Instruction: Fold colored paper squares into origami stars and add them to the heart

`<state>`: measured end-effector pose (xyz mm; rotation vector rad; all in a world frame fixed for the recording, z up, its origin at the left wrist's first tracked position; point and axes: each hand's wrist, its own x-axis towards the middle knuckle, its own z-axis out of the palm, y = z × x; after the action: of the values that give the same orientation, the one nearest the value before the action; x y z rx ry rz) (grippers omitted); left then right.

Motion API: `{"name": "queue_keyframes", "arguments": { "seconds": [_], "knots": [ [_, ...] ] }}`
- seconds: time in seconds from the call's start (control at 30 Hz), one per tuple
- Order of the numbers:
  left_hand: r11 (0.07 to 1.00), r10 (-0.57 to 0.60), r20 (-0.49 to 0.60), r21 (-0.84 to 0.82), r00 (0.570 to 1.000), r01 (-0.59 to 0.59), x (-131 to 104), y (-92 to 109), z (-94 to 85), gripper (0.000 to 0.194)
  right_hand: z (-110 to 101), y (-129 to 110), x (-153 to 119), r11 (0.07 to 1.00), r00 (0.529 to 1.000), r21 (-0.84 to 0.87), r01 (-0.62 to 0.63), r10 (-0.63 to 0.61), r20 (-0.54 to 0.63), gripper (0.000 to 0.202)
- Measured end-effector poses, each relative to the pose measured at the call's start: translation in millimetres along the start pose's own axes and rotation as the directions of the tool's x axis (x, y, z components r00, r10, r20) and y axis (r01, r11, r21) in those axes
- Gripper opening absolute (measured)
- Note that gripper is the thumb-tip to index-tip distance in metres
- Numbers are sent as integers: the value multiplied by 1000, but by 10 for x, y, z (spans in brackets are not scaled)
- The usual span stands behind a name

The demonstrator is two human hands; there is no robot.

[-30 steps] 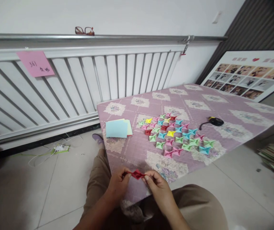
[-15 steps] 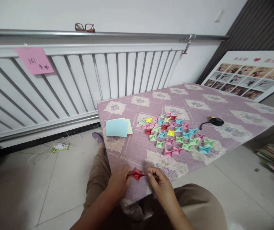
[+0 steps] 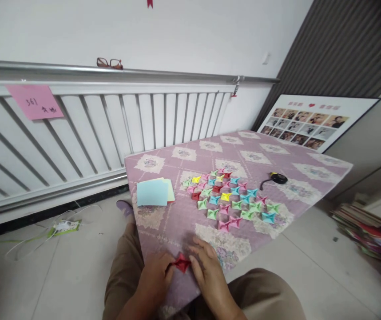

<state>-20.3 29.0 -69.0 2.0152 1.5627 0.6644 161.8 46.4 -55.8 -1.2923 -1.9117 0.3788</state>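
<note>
A small red folded-paper piece (image 3: 181,263) with pointed corners lies at the near corner of the cloth-covered table. My left hand (image 3: 157,275) pinches its left point between thumb and fingers. On the other side is my right hand (image 3: 209,273), fingers stretched and apart, the thumb close to the right point; whether it touches cannot be made out. Farther up the table sit several finished-looking folded-paper pieces (image 3: 225,196) of the same shape in pink, green, blue, yellow and red, set in loose rows. To their left is a stack of coloured paper sheets (image 3: 152,192), light blue on top.
A black-and-yellow object with a strap (image 3: 279,178) lies right of the folded pieces. Behind the table runs a white radiator (image 3: 164,120) with glasses (image 3: 109,63) on its pipe. A photo board (image 3: 310,124) leans at the back right. A power strip (image 3: 64,226) lies on the floor.
The view has tilted up and shifted right. My right hand has gone from a closed pinch beside the red piece to stretched fingers nearer it. My left hand keeps its pinch.
</note>
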Motion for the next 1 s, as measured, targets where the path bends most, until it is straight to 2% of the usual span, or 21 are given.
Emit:
{"name": "queue_keyframes", "arguments": {
  "seconds": [0.13,0.27,0.43,0.57,0.73,0.87,0.93,1.0],
  "knots": [
    [999,-25,-3,34,1000,25,20,7,8,19,-91,190,29,993,995,90,-80,85,-54,17],
    [998,-51,1,-26,999,51,92,-8,16,20,-116,356,16,961,970,177,-211,228,-80,19],
    [988,-157,20,-11,987,157,295,49,74,21,-112,520,-22,837,878,381,-394,464,-112,31],
    [989,-150,3,9,989,150,459,165,152,23,-133,607,-35,732,810,505,-458,577,-101,35],
    [995,-104,-14,-11,994,104,565,263,216,24,-122,637,-41,653,798,611,-447,600,-58,37],
    [997,-80,-15,-12,997,80,573,238,263,27,-128,629,-44,606,806,662,-441,592,-4,39],
    [998,-56,-18,-19,998,56,578,188,287,27,-184,638,-30,574,829,686,-447,554,78,40],
    [998,-56,-48,-10,997,55,595,120,307,26,-307,693,6,525,854,711,-469,476,211,42]
  ]
}}
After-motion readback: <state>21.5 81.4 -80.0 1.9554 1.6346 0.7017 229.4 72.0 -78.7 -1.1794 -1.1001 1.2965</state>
